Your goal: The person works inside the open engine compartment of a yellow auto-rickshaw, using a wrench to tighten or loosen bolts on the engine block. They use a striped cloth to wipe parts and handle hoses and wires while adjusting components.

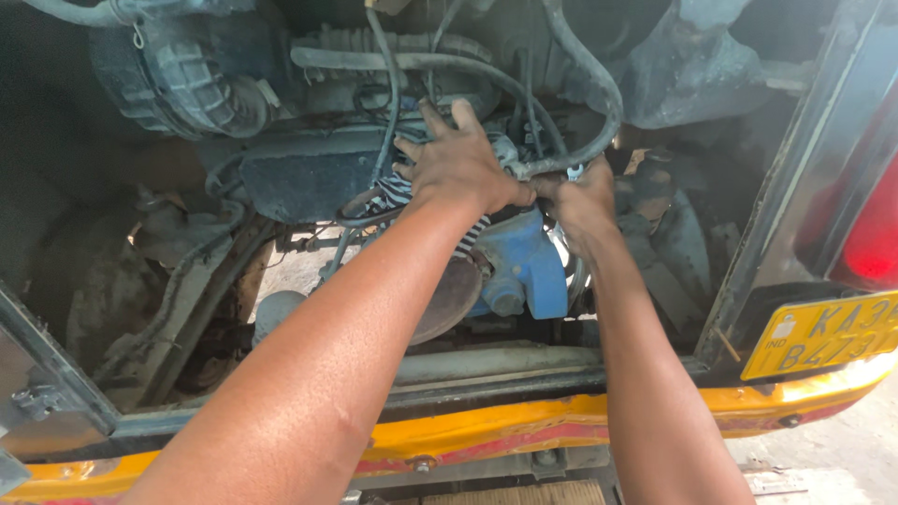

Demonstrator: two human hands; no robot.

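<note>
Both my arms reach into the open rear engine bay of a small vehicle. My left hand [458, 164] rests palm down on the top of the engine, its fingers spread over black hoses and cables. My right hand [580, 201] is closed around a small metal fitting [572, 172] at the end of a thick black hose [599, 103] that curves up and over. The two hands touch at the thumbs. Below them sits a blue engine cover [528, 266] next to a round rusty disc [449, 299]. What lies under my left palm is hidden.
A black ribbed air filter housing [187, 75] sits at the upper left. A yellow bumper [486, 430] crosses the bottom, with a yellow number plate [828, 337] and a red tail lamp [875, 234] at the right. The open hatch frame [56, 374] stands at the left.
</note>
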